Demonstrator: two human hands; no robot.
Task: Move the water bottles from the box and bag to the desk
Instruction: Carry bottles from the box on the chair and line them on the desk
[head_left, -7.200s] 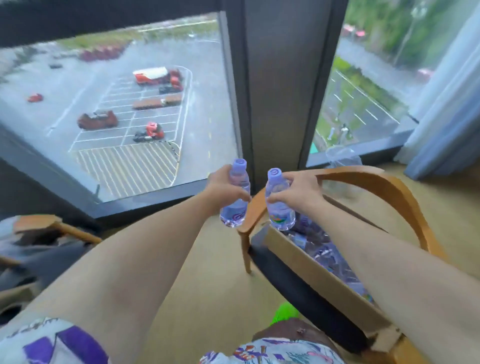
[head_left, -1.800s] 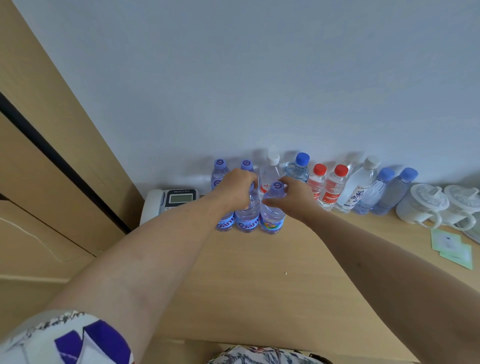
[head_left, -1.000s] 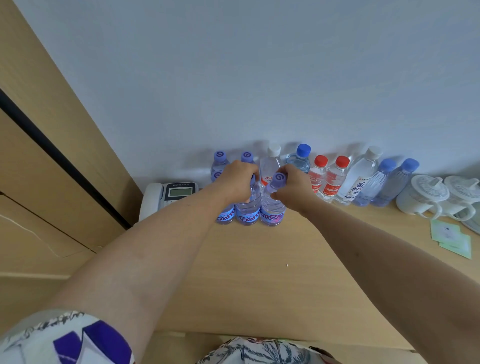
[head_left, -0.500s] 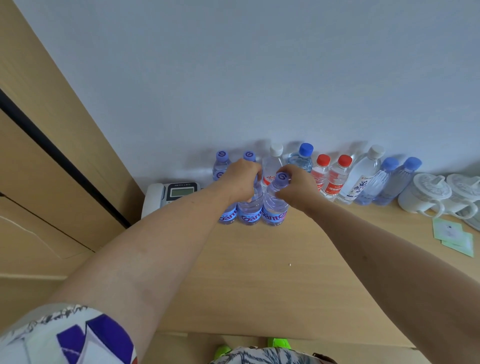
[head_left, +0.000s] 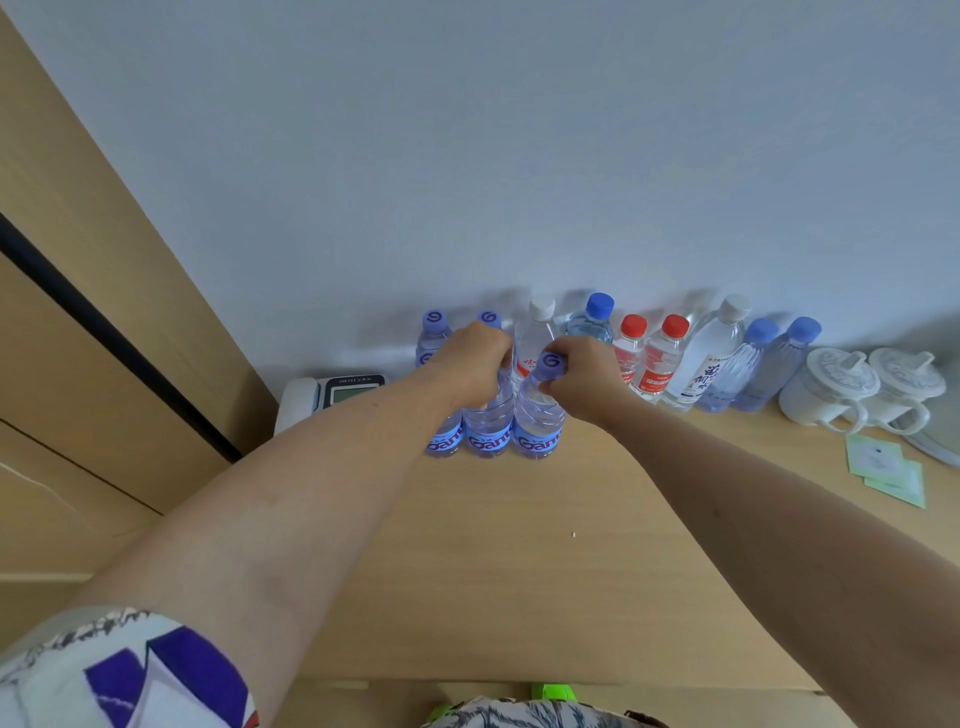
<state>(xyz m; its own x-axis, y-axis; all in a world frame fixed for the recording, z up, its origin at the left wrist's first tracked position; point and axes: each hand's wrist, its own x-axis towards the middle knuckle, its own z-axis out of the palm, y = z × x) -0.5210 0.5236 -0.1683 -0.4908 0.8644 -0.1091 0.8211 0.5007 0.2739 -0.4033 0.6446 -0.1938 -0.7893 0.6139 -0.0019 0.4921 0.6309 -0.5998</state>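
Observation:
Two small purple-capped water bottles stand upright on the wooden desk (head_left: 519, 545) in front of the back row. My left hand (head_left: 475, 358) is closed over the top of the left bottle (head_left: 488, 431). My right hand (head_left: 584, 371) grips the neck of the right bottle (head_left: 537, 426), whose cap shows between the fingers. A third bottle of the same kind (head_left: 445, 439) stands just to their left. Along the wall runs a row of several bottles (head_left: 670, 358) with purple, white, blue and red caps. The box and bag are out of view.
A desk phone (head_left: 332, 392) sits at the back left, against a wooden panel (head_left: 104, 312). Two white lidded cups (head_left: 862, 389) stand at the right end of the row, with green paper cards (head_left: 888, 467) in front of them.
Since 7.2 s ago the two bottles came from the box on the chair to the desk. Over the last second both hands stayed on them, barely shifting.

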